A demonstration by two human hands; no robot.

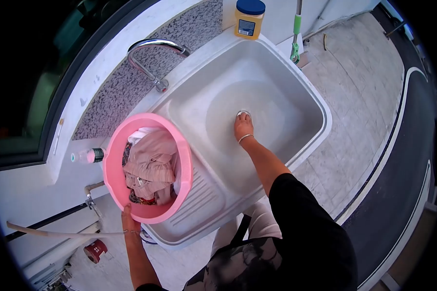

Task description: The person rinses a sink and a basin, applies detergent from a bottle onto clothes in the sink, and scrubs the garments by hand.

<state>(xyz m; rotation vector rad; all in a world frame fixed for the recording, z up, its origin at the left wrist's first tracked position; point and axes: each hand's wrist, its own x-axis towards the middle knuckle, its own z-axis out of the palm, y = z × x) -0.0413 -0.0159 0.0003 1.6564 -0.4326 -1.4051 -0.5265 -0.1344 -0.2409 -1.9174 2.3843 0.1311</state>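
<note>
My left hand grips the near rim of a pink plastic basin, its fingers partly hidden by the rim. Crumpled clothes, mostly brownish-pink with some white and patterned cloth, lie inside. The basin rests on the ribbed drainboard at the left of a pale sink. In the sink bowl, my right hand reaches down to the bottom, fingertips closed on a small round drain stopper. A shallow round pool of cloudy water surrounds it. A bracelet circles my right wrist.
A curved chrome faucet stands behind the sink. At the back corner sits a yellow tub with a blue lid, near a green-and-silver mop handle. A plastic bottle lies left of the basin. A wall tap and red container are lower left.
</note>
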